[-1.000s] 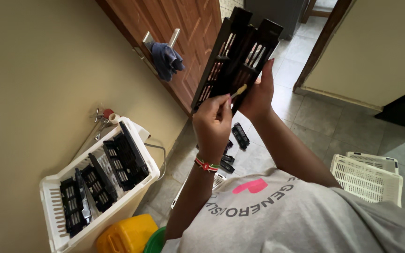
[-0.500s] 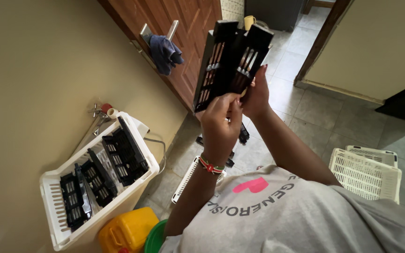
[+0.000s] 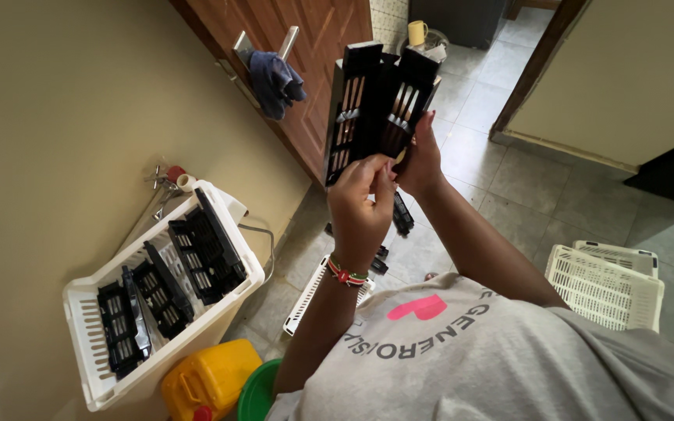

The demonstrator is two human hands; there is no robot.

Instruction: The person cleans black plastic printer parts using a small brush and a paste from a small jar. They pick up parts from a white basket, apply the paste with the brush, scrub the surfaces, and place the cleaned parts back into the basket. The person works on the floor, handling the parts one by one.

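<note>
Nearest, the left hand (image 3: 359,209) pinches the lower edge of the black slotted panels (image 3: 376,109), grip closed on them – the right hand (image 3: 419,160) clasps the same bottom end from the other side. The panels stand upright above both hands, long axis running away from the body. Farther off – a white crate (image 3: 95,366) holding similar black panels, and a wooden door (image 3: 306,47) beyond

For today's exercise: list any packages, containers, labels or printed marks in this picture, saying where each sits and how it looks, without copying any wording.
Yellow jerrycan: floor, bottom left, boxy plastic.
White crate: against the left wall, slatted, holding black slotted pieces.
Shirt print: on the grey shirt, pink shape above curved dark lettering.
White basket: tiled floor, right, perforated.
</note>
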